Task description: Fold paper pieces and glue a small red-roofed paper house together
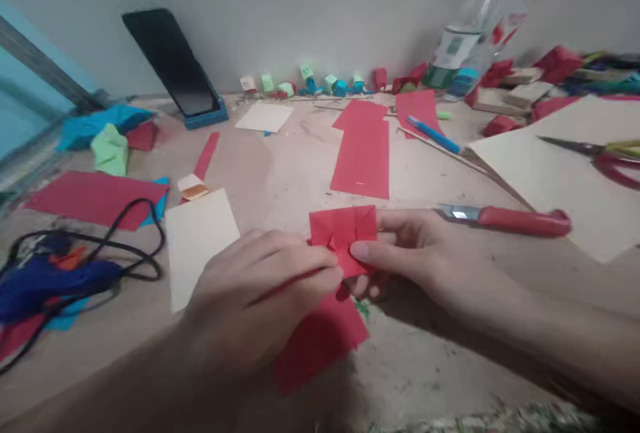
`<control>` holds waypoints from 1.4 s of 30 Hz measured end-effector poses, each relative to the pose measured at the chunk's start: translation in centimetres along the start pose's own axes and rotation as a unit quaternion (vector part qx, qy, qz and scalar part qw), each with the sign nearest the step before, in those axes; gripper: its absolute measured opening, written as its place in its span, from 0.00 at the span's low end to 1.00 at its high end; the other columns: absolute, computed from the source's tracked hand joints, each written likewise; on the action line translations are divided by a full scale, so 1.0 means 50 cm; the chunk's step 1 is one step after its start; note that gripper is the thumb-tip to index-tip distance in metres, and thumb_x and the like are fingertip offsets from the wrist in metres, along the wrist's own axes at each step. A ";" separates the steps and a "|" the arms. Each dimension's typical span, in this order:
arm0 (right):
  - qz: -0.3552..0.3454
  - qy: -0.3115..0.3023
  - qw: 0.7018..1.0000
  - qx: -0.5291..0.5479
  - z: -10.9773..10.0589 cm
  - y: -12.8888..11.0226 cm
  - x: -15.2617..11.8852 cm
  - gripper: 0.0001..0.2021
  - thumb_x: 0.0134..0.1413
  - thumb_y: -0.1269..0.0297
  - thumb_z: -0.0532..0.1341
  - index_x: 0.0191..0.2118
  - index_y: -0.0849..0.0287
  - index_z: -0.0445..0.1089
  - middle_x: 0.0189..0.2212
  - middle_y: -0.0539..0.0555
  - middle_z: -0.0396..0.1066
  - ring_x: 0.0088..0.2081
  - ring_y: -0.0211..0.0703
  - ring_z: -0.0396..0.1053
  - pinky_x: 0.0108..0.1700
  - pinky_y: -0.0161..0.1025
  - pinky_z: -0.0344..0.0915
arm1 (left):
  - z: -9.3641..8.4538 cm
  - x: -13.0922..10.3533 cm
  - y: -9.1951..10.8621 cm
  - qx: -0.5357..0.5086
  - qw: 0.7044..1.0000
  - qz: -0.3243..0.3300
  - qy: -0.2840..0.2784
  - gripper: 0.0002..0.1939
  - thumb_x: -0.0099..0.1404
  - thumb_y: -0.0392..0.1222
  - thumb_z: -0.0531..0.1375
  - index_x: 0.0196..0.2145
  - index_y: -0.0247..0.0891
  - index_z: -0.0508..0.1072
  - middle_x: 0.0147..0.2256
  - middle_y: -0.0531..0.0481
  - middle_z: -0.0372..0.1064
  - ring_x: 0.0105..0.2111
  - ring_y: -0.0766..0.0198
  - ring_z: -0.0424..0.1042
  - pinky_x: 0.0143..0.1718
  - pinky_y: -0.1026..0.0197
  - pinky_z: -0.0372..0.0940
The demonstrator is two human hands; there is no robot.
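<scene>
A small folded red paper is held up between both hands at the middle of the view, with creases and raised flaps on its face. My right hand grips its right side, thumb on top and fingers behind. My left hand is closed at its lower left, the fingertips pressed on the folds. Its thumb is hidden. Under the hands lies a flat red sheet, partly covered by my left hand.
Beyond are red paper strips, a blue pen, and a phone on a stand. Right: a red-handled knife, scissors and bottles. Left: cream paper and a black cord.
</scene>
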State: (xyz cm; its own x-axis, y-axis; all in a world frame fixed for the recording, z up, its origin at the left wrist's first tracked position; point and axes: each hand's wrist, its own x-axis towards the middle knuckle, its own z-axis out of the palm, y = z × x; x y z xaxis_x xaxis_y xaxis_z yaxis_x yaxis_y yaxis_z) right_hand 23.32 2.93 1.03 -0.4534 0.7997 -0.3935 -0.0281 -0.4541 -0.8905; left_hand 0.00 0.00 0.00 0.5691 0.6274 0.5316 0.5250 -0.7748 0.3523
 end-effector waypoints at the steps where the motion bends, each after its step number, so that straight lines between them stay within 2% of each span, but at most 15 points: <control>1: 0.001 0.004 1.000 -0.006 0.001 0.001 -0.003 0.09 0.57 0.61 0.71 0.35 0.62 0.76 0.25 0.56 0.79 0.27 0.35 0.73 0.31 0.27 0.67 | -0.001 0.004 -0.001 0.000 1.000 0.004 -0.005 0.13 0.79 0.41 0.51 0.49 0.45 0.76 0.45 0.55 0.82 0.43 0.64 0.79 0.44 0.61 0.67; 8: -0.005 0.010 1.000 -0.024 0.002 0.006 -0.006 0.11 0.56 0.60 0.72 0.32 0.61 0.75 0.24 0.56 0.79 0.25 0.34 0.72 0.29 0.28 0.67 | -0.016 0.026 0.011 -0.021 1.000 -0.013 0.007 0.13 0.69 0.28 0.58 0.42 0.42 0.79 0.38 0.54 0.83 0.37 0.63 0.81 0.41 0.64 0.72; 11: -0.020 -0.005 0.999 -0.027 0.003 0.003 -0.004 0.10 0.58 0.61 0.71 0.33 0.62 0.75 0.25 0.56 0.79 0.25 0.34 0.73 0.30 0.28 0.68 | -0.010 0.029 0.017 -0.046 0.996 -0.062 0.033 0.11 0.68 0.28 0.60 0.40 0.41 0.79 0.35 0.54 0.82 0.33 0.66 0.80 0.39 0.66 0.72; 15: -0.038 -0.013 0.999 -0.002 0.002 0.000 -0.006 0.07 0.59 0.63 0.71 0.36 0.62 0.76 0.25 0.53 0.79 0.25 0.33 0.74 0.30 0.27 0.68 | 0.003 0.031 0.010 -0.060 0.988 -0.114 0.082 0.06 0.66 0.31 0.66 0.39 0.41 0.80 0.37 0.50 0.78 0.35 0.65 0.77 0.37 0.65 0.72; 18: -0.047 -0.010 0.999 0.014 0.002 0.001 -0.008 0.06 0.60 0.65 0.70 0.36 0.62 0.76 0.24 0.52 0.79 0.25 0.31 0.74 0.30 0.25 0.69 | 0.007 0.032 0.001 -0.102 0.988 -0.100 0.067 0.05 0.64 0.31 0.69 0.37 0.39 0.81 0.33 0.52 0.77 0.30 0.68 0.76 0.31 0.68 0.70; 22: -0.060 -0.012 0.998 0.015 0.003 0.004 -0.008 0.06 0.61 0.65 0.70 0.35 0.61 0.76 0.23 0.51 0.78 0.24 0.31 0.75 0.29 0.24 0.69 | 0.010 0.031 0.000 -0.149 0.976 -0.152 0.055 0.10 0.62 0.27 0.68 0.34 0.42 0.81 0.32 0.59 0.82 0.30 0.73 0.79 0.35 0.75 0.71; 24: -0.086 0.017 0.996 0.019 0.003 0.004 -0.008 0.05 0.63 0.64 0.69 0.39 0.59 0.75 0.23 0.49 0.78 0.24 0.33 0.76 0.29 0.26 0.71 | 0.012 0.030 0.002 -0.153 0.967 -0.190 0.076 0.11 0.63 0.27 0.67 0.32 0.45 0.81 0.32 0.61 0.83 0.31 0.73 0.80 0.36 0.76 0.72; 27: -0.161 0.078 0.984 0.010 0.000 0.002 -0.009 0.09 0.64 0.65 0.68 0.48 0.53 0.73 0.25 0.46 0.78 0.24 0.36 0.77 0.28 0.30 0.74 | 0.013 0.030 0.005 -0.136 0.955 -0.233 0.123 0.11 0.63 0.30 0.67 0.31 0.48 0.82 0.32 0.62 0.83 0.31 0.71 0.81 0.36 0.75 0.73; 29: -0.212 0.097 0.972 -0.015 -0.004 0.000 -0.011 0.09 0.64 0.68 0.67 0.49 0.52 0.75 0.28 0.46 0.79 0.24 0.36 0.77 0.29 0.32 0.75 | 0.012 0.031 0.006 -0.119 0.947 -0.256 0.155 0.10 0.63 0.31 0.68 0.31 0.49 0.83 0.31 0.62 0.83 0.31 0.70 0.81 0.36 0.74 0.74; 31: -0.242 0.098 0.964 -0.044 -0.008 -0.002 -0.013 0.09 0.64 0.71 0.66 0.46 0.52 0.78 0.28 0.46 0.79 0.24 0.35 0.77 0.29 0.32 0.76 | 0.011 0.031 0.005 -0.107 0.939 -0.271 0.181 0.10 0.62 0.32 0.69 0.31 0.49 0.83 0.30 0.63 0.83 0.31 0.70 0.81 0.37 0.73 0.75; 33: -0.242 0.085 0.964 -0.072 -0.009 -0.005 -0.015 0.09 0.63 0.73 0.66 0.43 0.52 0.81 0.25 0.46 0.79 0.24 0.35 0.78 0.29 0.29 0.76 | 0.009 0.029 0.004 -0.101 0.935 -0.276 0.199 0.10 0.61 0.32 0.69 0.31 0.49 0.83 0.30 0.63 0.83 0.31 0.70 0.81 0.37 0.74 0.75; 36: -0.231 0.061 0.967 -0.092 -0.007 -0.011 -0.018 0.12 0.58 0.76 0.69 0.43 0.51 0.83 0.23 0.45 0.79 0.24 0.33 0.78 0.28 0.26 0.75 | 0.007 0.024 0.003 -0.107 0.941 -0.255 0.195 0.11 0.60 0.31 0.70 0.32 0.50 0.82 0.31 0.65 0.83 0.31 0.72 0.81 0.36 0.75 0.74; 42: -0.279 0.054 0.946 -0.155 -0.006 -0.020 -0.018 0.12 0.53 0.77 0.72 0.37 0.51 0.85 0.28 0.49 0.82 0.28 0.35 0.78 0.30 0.27 0.74 | 0.007 0.026 0.013 -0.118 0.947 -0.227 0.196 0.10 0.61 0.32 0.69 0.30 0.49 0.80 0.29 0.65 0.81 0.29 0.72 0.80 0.34 0.74 0.74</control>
State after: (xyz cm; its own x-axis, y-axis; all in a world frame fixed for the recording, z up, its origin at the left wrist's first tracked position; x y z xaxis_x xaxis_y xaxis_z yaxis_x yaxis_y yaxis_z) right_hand 24.01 2.79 2.18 -0.3500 0.9245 0.1510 0.0339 0.1736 -0.9842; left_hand 1.29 0.35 0.67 0.0159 0.8578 0.5137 0.4767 -0.4581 0.7503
